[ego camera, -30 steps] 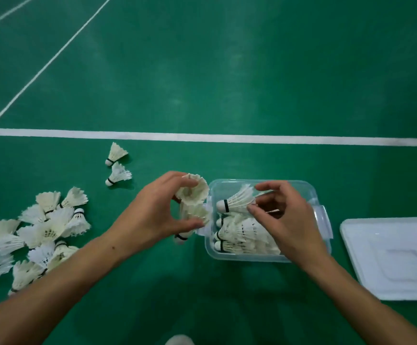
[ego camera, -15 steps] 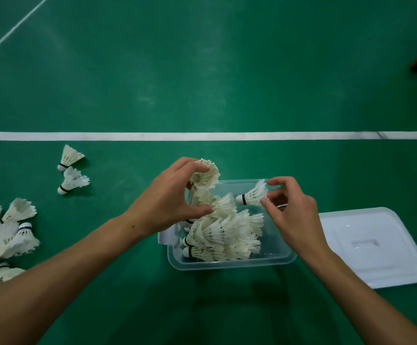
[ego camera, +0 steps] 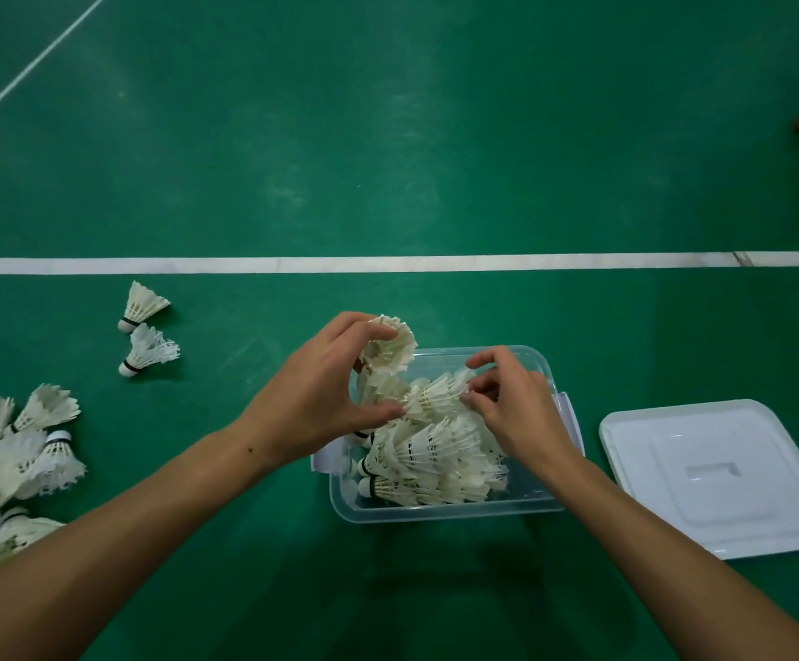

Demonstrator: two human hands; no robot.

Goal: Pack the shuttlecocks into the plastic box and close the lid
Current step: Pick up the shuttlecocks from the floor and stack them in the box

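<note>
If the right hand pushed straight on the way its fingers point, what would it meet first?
Probably the shuttlecock its fingertips already pinch over the plastic box; beyond it, the left hand and its stack, though depth is unclear.

White feather shuttlecocks [ego camera: 428, 462] lie piled sideways in the clear plastic box [ego camera: 440, 512] on the floor; more [ego camera: 11, 450] lie scattered left. The white lid [ego camera: 721, 474] lies flat to its right.

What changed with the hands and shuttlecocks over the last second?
The right hand lowered its shuttlecock from above the box onto the packed pile, still pinching it. The left hand still grips its stack; the lid stays off.
</note>
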